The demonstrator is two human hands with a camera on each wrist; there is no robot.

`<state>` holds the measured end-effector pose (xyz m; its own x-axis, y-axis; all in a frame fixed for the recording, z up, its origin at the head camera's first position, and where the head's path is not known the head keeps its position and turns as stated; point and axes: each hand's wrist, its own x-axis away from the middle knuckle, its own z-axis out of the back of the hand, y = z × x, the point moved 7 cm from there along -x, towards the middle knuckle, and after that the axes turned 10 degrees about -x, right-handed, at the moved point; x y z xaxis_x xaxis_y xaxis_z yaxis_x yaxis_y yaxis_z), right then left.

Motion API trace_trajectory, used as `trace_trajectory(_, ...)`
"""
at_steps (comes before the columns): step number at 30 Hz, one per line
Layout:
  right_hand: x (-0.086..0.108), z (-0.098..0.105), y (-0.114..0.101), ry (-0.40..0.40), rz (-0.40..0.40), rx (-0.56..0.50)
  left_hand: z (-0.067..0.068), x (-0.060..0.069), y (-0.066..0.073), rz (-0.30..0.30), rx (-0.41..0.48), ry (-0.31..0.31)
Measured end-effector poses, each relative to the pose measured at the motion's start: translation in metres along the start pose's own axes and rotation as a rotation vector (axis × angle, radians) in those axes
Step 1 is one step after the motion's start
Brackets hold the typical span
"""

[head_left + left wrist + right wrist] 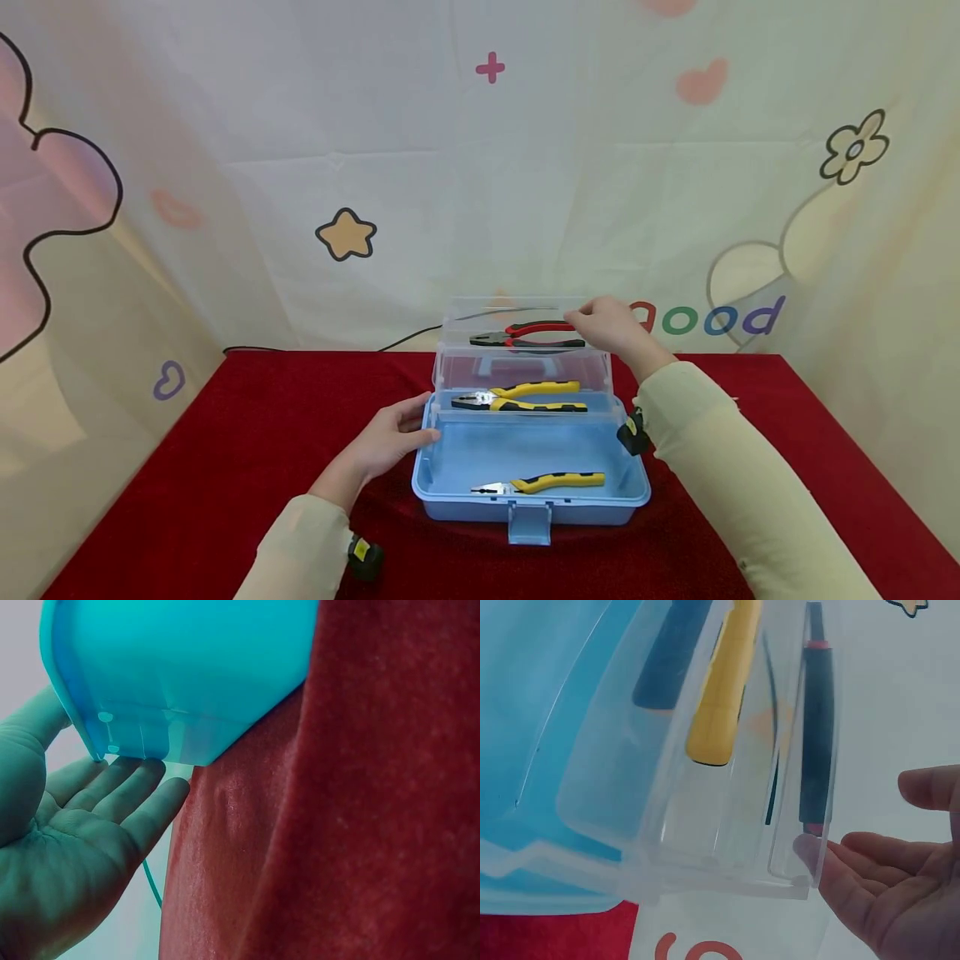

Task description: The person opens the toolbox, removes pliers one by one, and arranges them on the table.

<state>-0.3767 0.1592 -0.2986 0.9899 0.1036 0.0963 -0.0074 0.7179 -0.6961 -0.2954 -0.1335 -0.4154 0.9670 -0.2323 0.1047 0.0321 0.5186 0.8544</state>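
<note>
At toolbox edge (450, 497), left hand (392, 433).

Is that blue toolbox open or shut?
The toolbox is open: its front latch hangs down, clear trays stand raised at the back, and yellow-handled pliers show in its base.

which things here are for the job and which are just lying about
Likely for the job:
blue toolbox, left hand at its side
clear trays, right hand at the upper one
red pliers
yellow pliers in lower tray
yellow pliers in box bottom

Just around:
red cloth
black cable
printed backdrop
</note>
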Motion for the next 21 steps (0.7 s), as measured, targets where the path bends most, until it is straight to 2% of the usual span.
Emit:
trace_trajectory(5, -0.006, -0.005, -0.003, -0.016, 0.01, 0.062, -0.001, -0.002, -0.003, 0.011, -0.011, -0.002)
trace_trajectory(11, -0.013, -0.008, -0.007, 0.005, 0.018, 0.08, 0.0, -0.002, -0.003, 0.026, 0.001, 0.011)
trace_trajectory(21, -0.015, -0.012, -0.006, 0.048, 0.029, 0.138, -0.001, -0.001, -0.002, 0.017, -0.003, 0.016)
